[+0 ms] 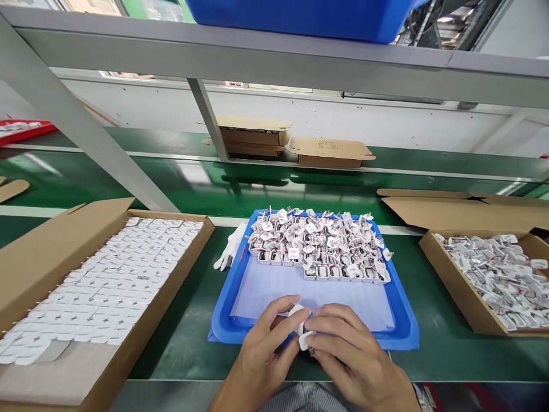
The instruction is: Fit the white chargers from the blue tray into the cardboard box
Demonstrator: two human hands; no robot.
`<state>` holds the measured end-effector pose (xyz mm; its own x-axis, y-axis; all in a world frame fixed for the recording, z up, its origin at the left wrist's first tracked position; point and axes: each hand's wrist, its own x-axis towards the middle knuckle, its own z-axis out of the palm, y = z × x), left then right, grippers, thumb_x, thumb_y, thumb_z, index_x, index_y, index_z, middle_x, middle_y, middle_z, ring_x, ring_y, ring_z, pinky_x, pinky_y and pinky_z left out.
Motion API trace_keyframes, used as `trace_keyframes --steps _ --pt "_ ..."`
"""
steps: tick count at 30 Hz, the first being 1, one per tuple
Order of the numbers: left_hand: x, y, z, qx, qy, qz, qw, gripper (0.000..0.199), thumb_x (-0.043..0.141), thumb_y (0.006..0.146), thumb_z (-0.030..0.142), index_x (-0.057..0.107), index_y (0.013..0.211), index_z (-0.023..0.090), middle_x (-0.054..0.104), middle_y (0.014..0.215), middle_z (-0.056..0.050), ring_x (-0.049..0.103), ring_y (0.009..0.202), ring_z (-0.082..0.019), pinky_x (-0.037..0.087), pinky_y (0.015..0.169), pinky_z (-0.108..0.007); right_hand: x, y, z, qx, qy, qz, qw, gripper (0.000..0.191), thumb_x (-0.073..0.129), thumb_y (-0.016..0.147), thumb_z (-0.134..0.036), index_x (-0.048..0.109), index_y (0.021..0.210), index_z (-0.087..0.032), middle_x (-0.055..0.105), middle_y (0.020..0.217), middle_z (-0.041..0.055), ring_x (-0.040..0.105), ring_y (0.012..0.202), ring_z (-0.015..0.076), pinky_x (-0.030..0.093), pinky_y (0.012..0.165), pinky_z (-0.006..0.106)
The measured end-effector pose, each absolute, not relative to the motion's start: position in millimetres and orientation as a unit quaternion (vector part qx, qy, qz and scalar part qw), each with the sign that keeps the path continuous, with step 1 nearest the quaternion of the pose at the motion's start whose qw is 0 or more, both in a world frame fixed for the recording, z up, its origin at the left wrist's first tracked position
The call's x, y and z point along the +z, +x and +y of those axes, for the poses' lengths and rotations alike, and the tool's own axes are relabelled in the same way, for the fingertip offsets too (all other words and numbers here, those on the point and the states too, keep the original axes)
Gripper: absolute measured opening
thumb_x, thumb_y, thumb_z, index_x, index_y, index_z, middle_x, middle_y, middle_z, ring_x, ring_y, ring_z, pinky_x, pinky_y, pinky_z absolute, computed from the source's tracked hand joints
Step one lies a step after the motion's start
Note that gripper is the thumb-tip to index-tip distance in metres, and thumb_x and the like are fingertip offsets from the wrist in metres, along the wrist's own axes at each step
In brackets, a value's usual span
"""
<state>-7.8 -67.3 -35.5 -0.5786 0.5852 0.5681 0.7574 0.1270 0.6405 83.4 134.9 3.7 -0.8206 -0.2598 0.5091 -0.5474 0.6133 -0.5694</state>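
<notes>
Above the front edge of a blue tray (pixel 221 312), my two hands meet over a small white plastic case (pixel 299 318). My left hand (pixel 273 343) is closed on the case body with thumb and fingers. The fingertips of my right hand (pixel 351 349) pinch a small white cover piece (pixel 305 341) beside the case. Fingers partly hide both parts, so I cannot tell how they are joined. In the tray, rows of open white cases (pixel 328 272) with loose covers and red and black wires fill the far part; white paper lines the near part.
A cardboard box (pixel 171 297) at left holds rows of flat white pieces. Another open box (pixel 446 274) at right contains jumbled white parts with wires. A white glove (pixel 231 246) lies by the tray. Overhead runs a grey shelf beam (pixel 274 54) with a blue bin (pixel 295 20).
</notes>
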Motion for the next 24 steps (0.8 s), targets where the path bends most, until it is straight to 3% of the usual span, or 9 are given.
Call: trace_keyframes --steps 7,15,24 --pt "-31 -6 -68 -0.531 -0.440 -0.721 0.065 0.039 0.067 0.096 0.007 0.071 0.131 0.024 0.076 0.120 -0.010 0.077 0.103 -0.021 0.066 0.090 -0.030 -4 84 126 0.495 0.166 -0.822 0.226 0.048 0.065 0.087 0.002 0.062 0.125 -0.027 0.072 0.114 0.0093 0.068 0.102 0.0261 0.061 0.090 0.048" --pt "-22 -1 -67 -0.601 -0.403 -0.690 0.001 0.045 0.077 0.090 0.008 0.074 0.130 0.029 0.082 0.116 -0.007 0.080 0.100 -0.021 0.068 0.087 -0.028 -10 85 111 0.510 0.132 -0.802 0.281 0.048 0.064 0.084 0.003 0.065 0.122 -0.027 0.069 0.107 0.0087 0.068 0.097 0.0263 0.060 0.088 0.048" --pt "-22 -2 -72 -0.611 -0.364 -0.697 -0.094 0.043 0.078 0.091 0.015 0.077 0.129 0.036 0.078 0.114 -0.006 0.079 0.099 -0.021 0.066 0.084 -0.027 -19 93 124 0.513 0.135 -0.830 0.170 0.046 0.062 0.097 -0.005 0.061 0.134 -0.032 0.061 0.125 0.0102 0.070 0.110 0.0244 0.062 0.092 0.037"
